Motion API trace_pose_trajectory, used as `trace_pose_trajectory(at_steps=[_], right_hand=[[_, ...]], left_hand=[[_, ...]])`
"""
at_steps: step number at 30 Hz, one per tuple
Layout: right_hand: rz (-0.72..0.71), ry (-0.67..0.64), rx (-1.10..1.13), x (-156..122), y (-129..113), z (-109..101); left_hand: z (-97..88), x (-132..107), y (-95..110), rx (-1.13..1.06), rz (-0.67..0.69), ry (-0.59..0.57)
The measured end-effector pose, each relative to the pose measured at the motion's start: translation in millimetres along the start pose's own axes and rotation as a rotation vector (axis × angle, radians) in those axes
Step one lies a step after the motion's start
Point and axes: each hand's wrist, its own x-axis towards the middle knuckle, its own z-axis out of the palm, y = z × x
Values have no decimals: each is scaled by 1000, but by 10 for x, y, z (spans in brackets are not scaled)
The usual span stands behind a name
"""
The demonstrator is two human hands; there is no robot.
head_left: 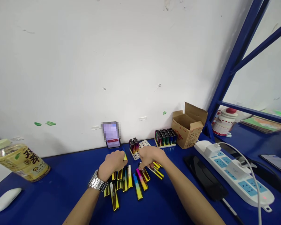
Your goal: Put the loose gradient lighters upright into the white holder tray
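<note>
1. Well, the pink-and-gold tube (142,179) lies lower centre of the frame, slanting upper left to lower right.
2. The right grip (151,155) is nearer — just beside its upper end.
3. Right and left grip (114,161): fingers curled — can't tell what they hold.

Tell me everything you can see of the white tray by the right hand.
The white tray looks like plastic, with round holes. It lies on the blue table near the wall. Dark, shiny cylinders stand grouped toward its left; other visible holes look unfilled. The right hand hides part of it; whether they touch I cannot tell.
</note>
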Motion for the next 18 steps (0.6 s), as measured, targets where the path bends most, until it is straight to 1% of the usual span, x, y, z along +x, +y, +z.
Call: trace_pose_trajectory(at_steps=[1, 3, 5, 8, 10, 13, 15, 18], right_hand=[[26, -40, -1, 33, -6, 33], [45, -73, 10, 93, 1, 90], [12, -87, 37, 129, 26, 120], [-26, -141, 95, 136, 61, 106], [-18, -184, 89, 127, 62, 76], [-19, -198, -38, 122, 20, 40], [-32, -165, -141, 128, -26, 36], [-80, -54, -248, 150, -74, 57]], left_hand=[[3, -11, -10, 2, -16, -13], [15, -26, -19, -3, -28, -17], [22, -34, -15, -10, -29, -21], [-7, -46, 17, -19, -13, -20], [-55, -53, 45, -16, 9, -15], [-135, -53, 77, -60, 102, 12], [-163, -41, 91, -218, 193, 25], [-160, -12, 117, -564, 314, 60]])
